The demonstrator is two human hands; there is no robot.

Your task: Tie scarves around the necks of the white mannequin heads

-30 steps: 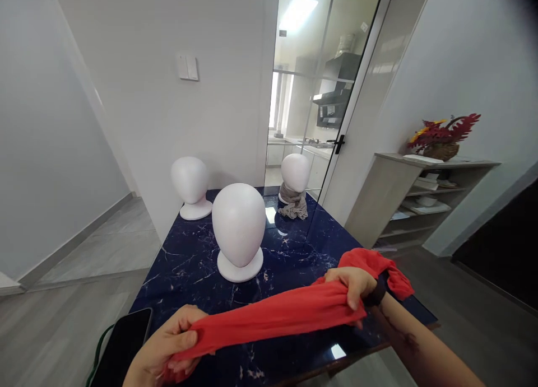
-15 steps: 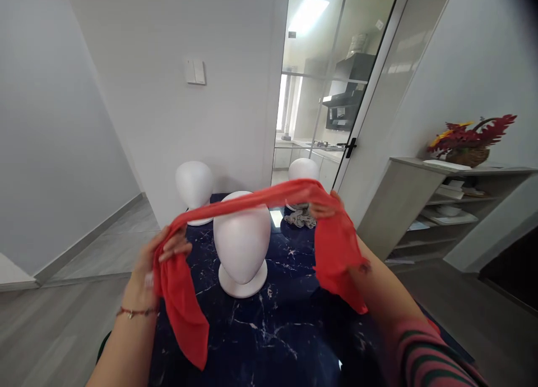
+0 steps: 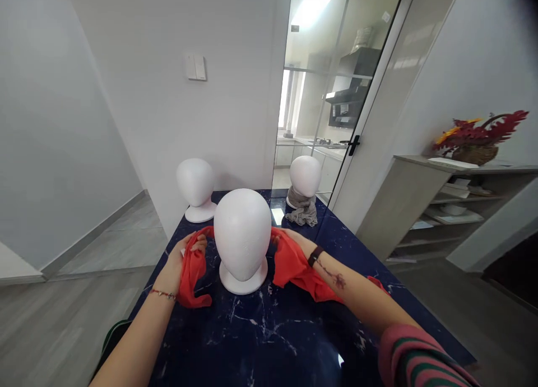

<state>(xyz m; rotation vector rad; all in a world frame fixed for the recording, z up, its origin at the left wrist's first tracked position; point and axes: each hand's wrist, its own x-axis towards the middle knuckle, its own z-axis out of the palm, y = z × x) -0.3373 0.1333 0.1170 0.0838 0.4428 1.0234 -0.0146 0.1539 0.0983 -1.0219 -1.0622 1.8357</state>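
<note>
A white foam mannequin head stands upright on its round base at the middle of the dark marbled table. Behind it passes a red scarf, its middle hidden by the head and its ends hanging at both sides. On the left of the head, my left hand is closed around the scarf. My right hand grips the scarf on the other side, its fingers partly hidden behind the cloth. The scarf's right end trails over the table under my forearm.
Another white mannequin head stands at the back left. At the back right, a third head has a grey scarf around its neck. Beyond are a glass door and a shelf unit with a flower basket.
Both hands have lowered the scarf from above and in front of the middle head to behind it at neck level. The head's top and the grey scarf now show fully.
</note>
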